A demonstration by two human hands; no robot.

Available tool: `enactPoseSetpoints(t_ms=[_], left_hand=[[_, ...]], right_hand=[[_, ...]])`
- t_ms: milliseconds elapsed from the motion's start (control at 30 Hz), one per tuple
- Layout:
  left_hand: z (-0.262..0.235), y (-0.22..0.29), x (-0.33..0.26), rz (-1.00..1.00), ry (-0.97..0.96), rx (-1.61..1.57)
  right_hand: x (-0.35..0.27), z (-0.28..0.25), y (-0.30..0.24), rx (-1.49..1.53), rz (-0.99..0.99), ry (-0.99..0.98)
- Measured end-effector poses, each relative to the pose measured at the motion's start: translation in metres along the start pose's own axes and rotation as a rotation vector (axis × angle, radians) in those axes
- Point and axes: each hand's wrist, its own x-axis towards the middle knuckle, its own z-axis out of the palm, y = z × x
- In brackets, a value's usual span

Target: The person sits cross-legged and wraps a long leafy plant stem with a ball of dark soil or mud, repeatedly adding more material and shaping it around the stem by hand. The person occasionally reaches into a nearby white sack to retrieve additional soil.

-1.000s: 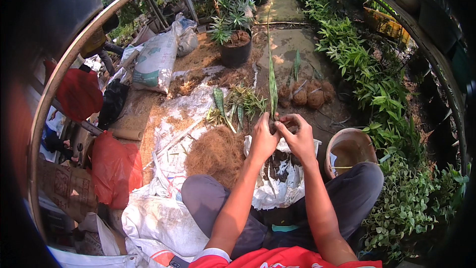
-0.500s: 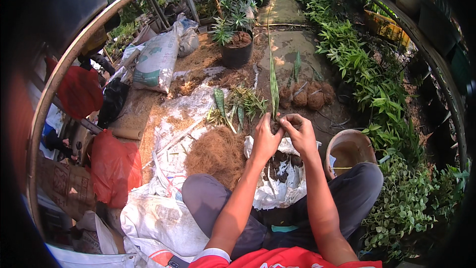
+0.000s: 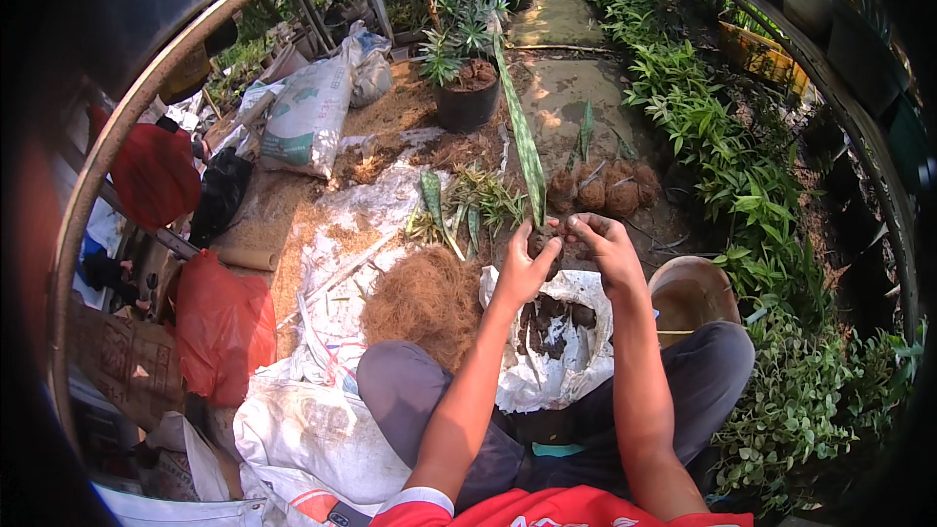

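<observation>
Above the white plastic sack [image 3: 503, 383] with dark soil in its mouth, my left hand [image 3: 525, 263] is closed round the base of a snake plant [image 3: 524, 141]. Its long, mottled green leaf points up and away, tilted a little left. Dark soil [image 3: 547, 233] is packed about the leaf's foot, partly hidden by my fingers. On the right side of this clump, my right hand [image 3: 609, 246] is closed, thumb and fingertips pinched at the soil. A heap of brown coconut fibre [image 3: 415, 303] lies left of the sack. Several fibre-wrapped balls [image 3: 621, 189] sit beyond my right hand, leaves rising from some.
A round tub [image 3: 698, 290] stands by my right knee. Cut leaves [image 3: 478, 200] lie beyond the fibre heap. Farther off are a black-potted plant [image 3: 467, 102] and a filled sack [image 3: 310, 117]. A red plastic bag [image 3: 226, 332] is at left; leafy plants [image 3: 708, 127] line the right.
The snake plant has turned, its tip tilting left and its leaf's broad side now showing. My right hand has shifted slightly right, drawing apart from my left and baring more of the soil clump.
</observation>
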Motion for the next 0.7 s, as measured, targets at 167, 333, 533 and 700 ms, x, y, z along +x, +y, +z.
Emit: enactPoseSetpoints(t_ms=[167,333,533,700], left_hand=[[-0.005,0.000,0.001,0.014,0.018,-0.010],[-0.009,-0.006,0.005,-0.079,0.028,-0.094],[-0.009,-0.009,0.003,-0.186,0.034,-0.235],[-0.005,-0.009,0.007,-0.189,-0.001,-0.167]], right_hand=[[0.009,-0.008,-0.008,0.059,0.086,0.031],[0.020,-0.021,-0.016,0.161,0.107,0.149],[0.063,-0.049,-0.001,0.016,-0.119,0.491],[0.039,-0.028,0.029,-0.091,-0.104,0.365]])
